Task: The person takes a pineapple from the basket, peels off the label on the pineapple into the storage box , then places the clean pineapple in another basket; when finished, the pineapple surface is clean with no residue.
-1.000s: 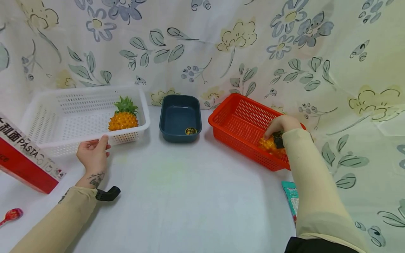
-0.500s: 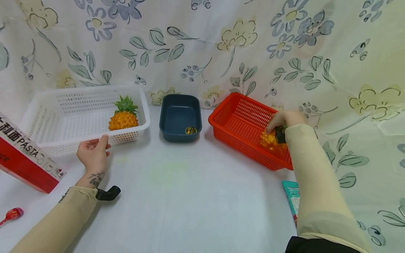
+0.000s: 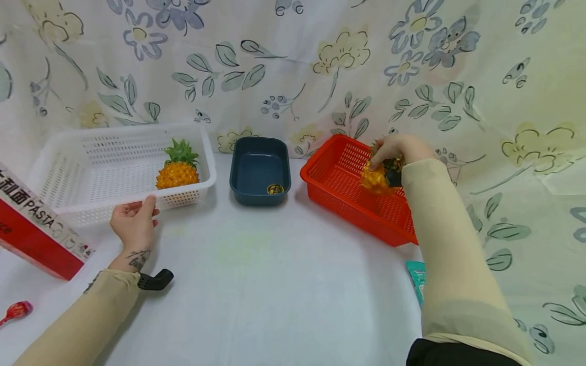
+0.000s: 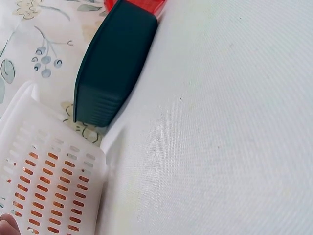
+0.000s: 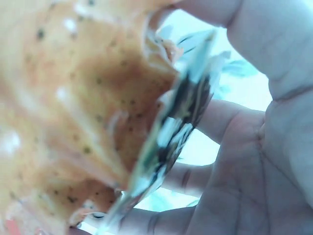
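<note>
My right hand (image 3: 396, 149) grips a small orange pineapple (image 3: 374, 180) by its leafy top and holds it in the air above the red basket (image 3: 348, 195). The right wrist view is filled by that pineapple (image 5: 83, 112) and my curled fingers (image 5: 254, 176) around its crown. My left hand (image 3: 135, 221) rests on the front rim of the white basket (image 3: 73, 175), thumb against the wall. A second pineapple (image 3: 178, 170) stands upright inside the white basket at its right end. The left wrist view shows the white basket's corner (image 4: 54, 186).
A dark blue tub (image 3: 261, 170) sits between the two baskets, also seen as the blue tub (image 4: 115, 63). A red pasta box (image 3: 34, 223) leans at the left edge, a lollipop (image 3: 16, 311) lies near it. A teal packet (image 3: 414, 277) lies by my right arm. Floral cloth covers table and backdrop.
My right hand has lifted the pineapple up out of the red basket's near corner, moving it up and towards the back. The left hand has stayed on the white basket.
</note>
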`<move>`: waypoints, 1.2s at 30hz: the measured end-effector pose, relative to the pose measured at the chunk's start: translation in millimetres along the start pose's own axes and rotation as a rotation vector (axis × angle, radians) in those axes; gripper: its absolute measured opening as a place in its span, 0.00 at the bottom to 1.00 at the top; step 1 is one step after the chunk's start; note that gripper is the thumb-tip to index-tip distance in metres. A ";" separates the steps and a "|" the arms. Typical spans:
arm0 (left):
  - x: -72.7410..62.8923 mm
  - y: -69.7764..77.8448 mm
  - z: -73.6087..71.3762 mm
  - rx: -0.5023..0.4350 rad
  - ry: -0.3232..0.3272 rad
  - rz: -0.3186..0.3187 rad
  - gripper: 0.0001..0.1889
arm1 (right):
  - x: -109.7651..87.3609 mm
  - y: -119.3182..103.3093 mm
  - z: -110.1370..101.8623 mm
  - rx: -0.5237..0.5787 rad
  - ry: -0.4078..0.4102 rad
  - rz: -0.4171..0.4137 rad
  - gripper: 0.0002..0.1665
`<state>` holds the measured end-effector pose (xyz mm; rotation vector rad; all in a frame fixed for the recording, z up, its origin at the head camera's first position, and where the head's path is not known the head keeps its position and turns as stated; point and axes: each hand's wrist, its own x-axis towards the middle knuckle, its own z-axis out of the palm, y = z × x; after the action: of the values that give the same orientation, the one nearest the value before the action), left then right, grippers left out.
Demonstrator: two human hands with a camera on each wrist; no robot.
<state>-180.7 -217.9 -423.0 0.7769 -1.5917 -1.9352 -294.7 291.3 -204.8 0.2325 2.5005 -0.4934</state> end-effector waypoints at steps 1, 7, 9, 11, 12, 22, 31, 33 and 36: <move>4.7 -5.2 -1.3 0.003 -0.009 0.011 0.20 | -1.5 -6.7 -0.2 -0.010 0.002 -0.015 0.39; 15.7 -16.4 -5.4 0.002 -0.030 0.037 0.21 | -9.4 -48.9 5.4 -0.128 0.001 -0.138 0.39; 6.9 -6.1 -3.2 -0.002 -0.016 0.016 0.19 | -12.3 -63.5 10.4 -0.155 -0.007 -0.171 0.39; -2.3 4.9 -1.2 -0.022 -0.012 -0.017 0.17 | -15.1 -77.7 16.6 -0.192 -0.016 -0.214 0.39; -5.2 8.4 -0.5 -0.028 -0.010 -0.029 0.17 | -16.9 -84.6 20.3 -0.210 -0.016 -0.234 0.38; -8.1 12.8 0.9 -0.026 -0.003 -0.053 0.17 | -34.4 -129.4 63.5 -0.414 -0.030 -0.473 0.34; -9.3 13.1 0.7 -0.034 0.001 -0.043 0.17 | -45.9 -143.6 101.0 -0.514 -0.068 -0.645 0.33; -9.3 13.0 0.5 -0.033 0.000 -0.046 0.17 | -47.8 -144.2 109.5 -0.527 -0.081 -0.676 0.34; -9.9 13.5 0.4 -0.026 0.002 -0.053 0.17 | -51.0 -144.4 121.0 -0.558 -0.097 -0.725 0.34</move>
<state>-173.6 -213.1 -408.6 0.8175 -1.5566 -1.9880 -230.6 108.1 -225.8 -0.9089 2.4521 -0.0485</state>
